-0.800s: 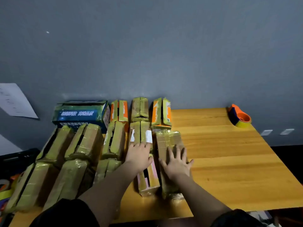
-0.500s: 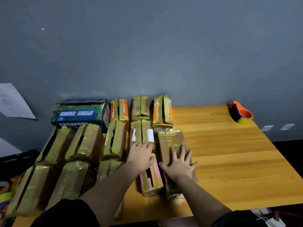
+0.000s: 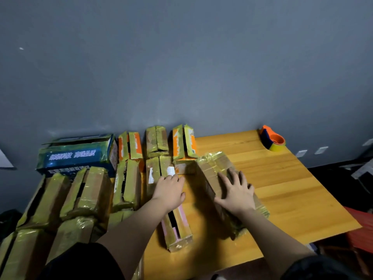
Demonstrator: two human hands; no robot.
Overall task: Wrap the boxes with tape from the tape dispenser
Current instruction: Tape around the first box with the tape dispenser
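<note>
Several tape-wrapped cardboard boxes crowd the left half of the wooden table (image 3: 286, 190). My right hand (image 3: 236, 190) lies flat with spread fingers on a long brown taped box (image 3: 214, 166), which sits skewed, its far end near the box rows and its near end angled right. My left hand (image 3: 169, 190) rests on top of a narrow pink-edged box (image 3: 177, 229), fingertips reaching a taped box with a white label (image 3: 159, 168). The orange and blue tape dispenser (image 3: 272, 138) sits at the table's far right corner, well away from both hands.
A large blue printed box (image 3: 76, 154) stands at the back left against the grey wall. Orange-sided taped boxes (image 3: 183, 142) line the back row. Bare tabletop spreads to the right of my right hand. Dark clutter lies beyond the table's right edge.
My right hand has slid the long brown box rightward, away from the pink-edged box, opening a gap of bare table between them. My left hand has stayed on the pink-edged box.
</note>
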